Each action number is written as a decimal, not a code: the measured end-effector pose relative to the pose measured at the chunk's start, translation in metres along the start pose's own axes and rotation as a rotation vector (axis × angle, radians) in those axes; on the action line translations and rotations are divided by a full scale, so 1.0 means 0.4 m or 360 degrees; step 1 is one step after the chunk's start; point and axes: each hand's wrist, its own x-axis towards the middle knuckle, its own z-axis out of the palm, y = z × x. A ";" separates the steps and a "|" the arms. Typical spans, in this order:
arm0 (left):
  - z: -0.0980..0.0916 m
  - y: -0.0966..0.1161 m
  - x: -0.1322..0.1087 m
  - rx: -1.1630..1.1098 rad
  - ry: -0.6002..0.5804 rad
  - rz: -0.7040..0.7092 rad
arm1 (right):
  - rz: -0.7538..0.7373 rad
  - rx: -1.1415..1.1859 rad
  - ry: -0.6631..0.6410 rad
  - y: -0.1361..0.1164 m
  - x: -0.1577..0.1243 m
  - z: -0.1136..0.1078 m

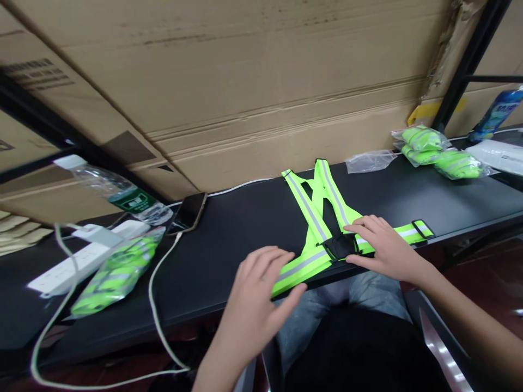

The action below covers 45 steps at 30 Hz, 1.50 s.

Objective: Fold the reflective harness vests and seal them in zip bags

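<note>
A neon yellow-green reflective vest [304, 204] with grey stripes lies spread on the black table, its shoulder straps pointing away from me. Its black buckle [341, 246] is fastened at the front, close to the table edge. My left hand [263, 288] rests over the waist strap left of the buckle, thumb apart from the fingers. On the other side, my right hand [382, 247] lies on the strap just right of the buckle, with its fingers stretched out and the thumb apart. Part of the strap is hidden under each hand. Beyond my right hand, the strap end carries a black slider [423, 228].
Bagged green vests [425, 147] are piled at the back right, beside an empty clear bag [371, 161]. To the left are another bagged vest [118, 275], a white power strip [87, 256], a phone [190, 211], a leaning water bottle [122, 190] and a looping white cable [153, 299]. Cardboard boxes [261, 81] stand behind.
</note>
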 end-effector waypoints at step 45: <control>0.123 0.076 0.124 0.0026 -0.0276 0.0135 | -0.0234 -0.0088 0.0245 -0.004 -0.012 -0.009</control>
